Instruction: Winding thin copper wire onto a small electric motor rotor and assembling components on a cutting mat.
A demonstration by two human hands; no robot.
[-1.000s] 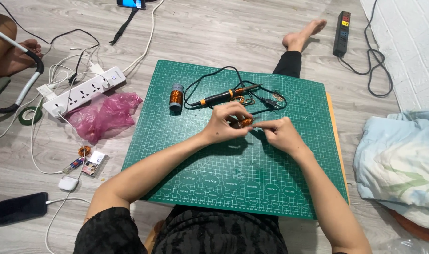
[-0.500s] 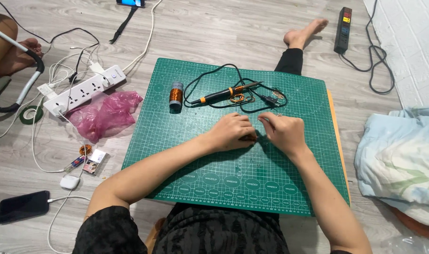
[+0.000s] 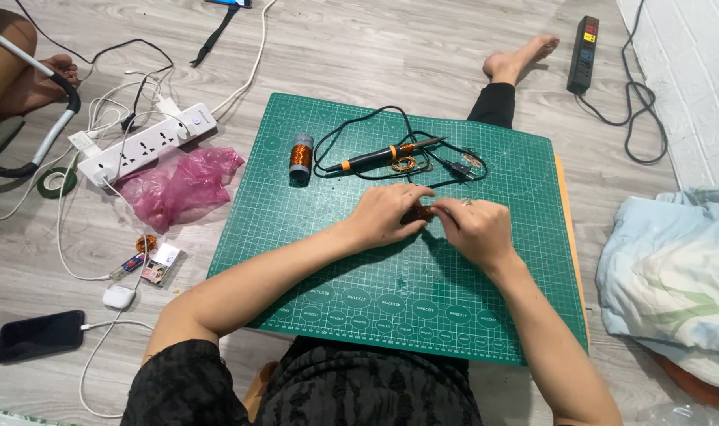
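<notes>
Both hands meet over the middle of the green cutting mat (image 3: 359, 300), knuckles up and fingertips pressed together. Between them sits a small coil of copper wire (image 3: 417, 213), only a sliver of it showing. The left hand (image 3: 387, 214) curls its fingers in around the coil from one side, and the right hand (image 3: 474, 229) pinches at it from the other, so the piece is held between the two just above the mat.

Just beyond the hands lies a soldering iron (image 3: 379, 156) with a black and orange handle, its tip pointing right and its black cord looping around it. A loose ring of copper wire (image 3: 403, 164) rests against the iron. To the left of that, a spool of copper wire (image 3: 300, 155) stands upright on the mat.

Off the mat to the left are a crumpled pink plastic bag (image 3: 178, 185), a white power strip (image 3: 142, 146) and a dark phone (image 3: 40, 335) on its cable. To the right lies a pale blue cloth (image 3: 671, 276).
</notes>
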